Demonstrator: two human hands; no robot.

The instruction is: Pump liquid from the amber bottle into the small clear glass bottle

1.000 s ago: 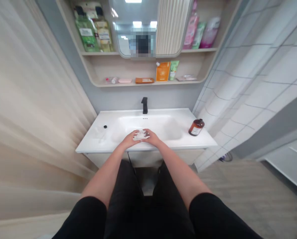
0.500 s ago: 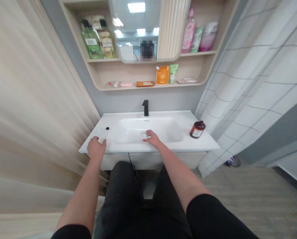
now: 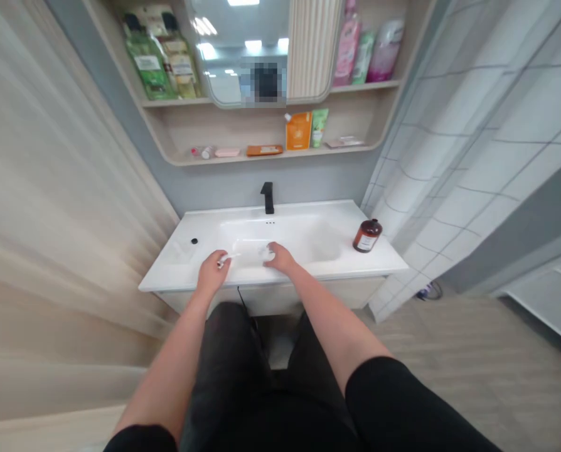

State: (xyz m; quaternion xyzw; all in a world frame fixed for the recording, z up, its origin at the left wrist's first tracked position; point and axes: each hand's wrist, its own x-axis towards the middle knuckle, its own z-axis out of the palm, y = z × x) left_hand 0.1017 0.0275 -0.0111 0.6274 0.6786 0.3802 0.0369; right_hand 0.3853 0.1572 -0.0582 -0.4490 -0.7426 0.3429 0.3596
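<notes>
My left hand [image 3: 212, 270] is over the front left rim of the white sink [image 3: 304, 238], fingers closed on a slim white stick [image 3: 226, 257]. Its thin end points right, and a dark spot shows near the fingers; its exact kind is too small to make out. Inside the basin area, my right hand [image 3: 280, 257] grips a small clear cup-like container [image 3: 267, 252], partly covered by the fingers. On the left counter lies a small black cap [image 3: 194, 241], with a faint see-through shape beside it.
A brown bottle [image 3: 368, 235] stands on the right counter. Behind the basin rises a black faucet [image 3: 268, 198]. Above, a shelf [image 3: 233, 160] carries an orange pouch [image 3: 299, 130], a green tube [image 3: 319, 127] and other toiletries. A curtain [image 3: 73, 251] hangs at left.
My left hand has moved right from the left counter to the basin's edge, now with the white stick in it. My right hand stays at the basin with the clear container. The view has shifted slightly.
</notes>
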